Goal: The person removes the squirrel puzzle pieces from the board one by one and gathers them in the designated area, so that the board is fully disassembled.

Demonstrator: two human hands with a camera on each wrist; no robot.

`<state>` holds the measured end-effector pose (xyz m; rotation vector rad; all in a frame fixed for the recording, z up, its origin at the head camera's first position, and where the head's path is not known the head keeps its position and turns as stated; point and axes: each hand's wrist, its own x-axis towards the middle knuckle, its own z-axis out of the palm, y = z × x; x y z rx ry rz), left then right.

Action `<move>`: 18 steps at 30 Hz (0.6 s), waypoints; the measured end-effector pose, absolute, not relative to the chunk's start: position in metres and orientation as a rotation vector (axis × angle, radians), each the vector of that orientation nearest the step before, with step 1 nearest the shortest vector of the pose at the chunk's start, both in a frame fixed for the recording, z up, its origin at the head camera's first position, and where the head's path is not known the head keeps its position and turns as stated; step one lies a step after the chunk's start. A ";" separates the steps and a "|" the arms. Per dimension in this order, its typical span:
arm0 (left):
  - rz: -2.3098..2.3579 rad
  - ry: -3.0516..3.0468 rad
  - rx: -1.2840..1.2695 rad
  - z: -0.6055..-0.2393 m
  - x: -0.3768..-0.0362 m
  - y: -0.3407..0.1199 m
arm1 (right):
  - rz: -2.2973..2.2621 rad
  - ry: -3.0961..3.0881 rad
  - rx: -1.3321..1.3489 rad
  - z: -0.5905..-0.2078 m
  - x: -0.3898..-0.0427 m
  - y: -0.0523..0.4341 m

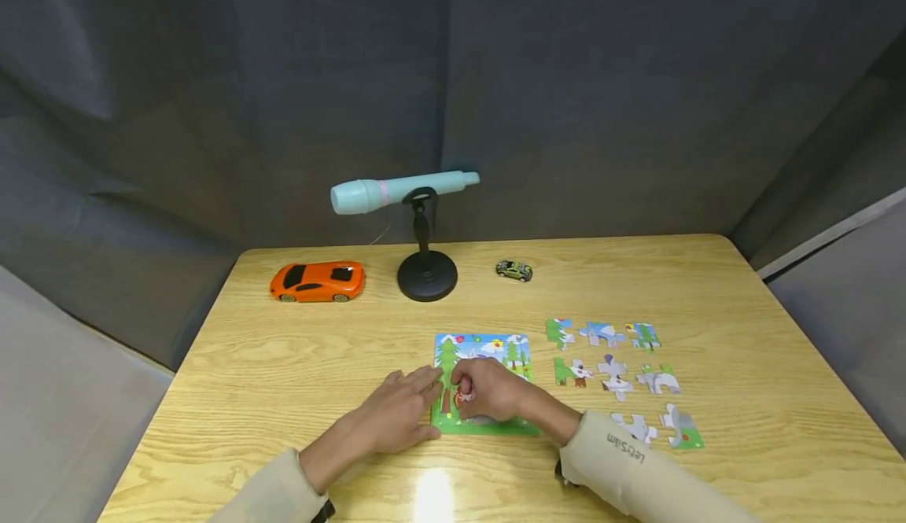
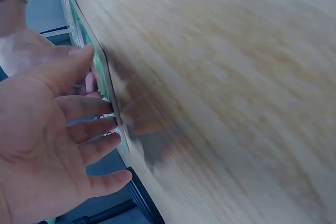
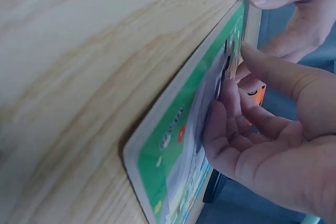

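A jigsaw board [image 1: 488, 430] with a green border and a forest picture lies flat on the table in front of me. My left hand [image 1: 405, 413] reaches it from the left, fingers straight and spread, with fingertips along its left edge; in the left wrist view the palm shows and holds nothing. Over the board's left half, the right hand [image 1: 491, 389] curls its fingers down and pinches a small puzzle piece. The right wrist view shows dark edges on the board [image 3: 157, 145] by the thumb and curled index finger; the fingers hide most of that piece.
Several loose puzzle pieces [image 1: 616, 381] lie in rows right of the board, some partly behind the right sleeve [image 1: 623, 460]. Farther back stand an orange toy car [image 1: 318, 282], a light-blue microphone [image 1: 410, 188] on a black stand [image 1: 427, 275], and a small patterned toy car [image 1: 513, 271].
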<state>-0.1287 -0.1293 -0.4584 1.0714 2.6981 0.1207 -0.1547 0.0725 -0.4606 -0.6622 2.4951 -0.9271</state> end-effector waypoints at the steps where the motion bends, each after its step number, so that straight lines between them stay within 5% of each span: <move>1: 0.117 2.701 1.072 -0.459 -0.129 -0.129 | -0.937 2.490 -0.650 -0.460 -0.155 0.073; 18: 0.098 2.701 1.056 -0.460 -0.127 -0.130 | -1.236 2.332 -0.713 -0.456 -0.162 0.091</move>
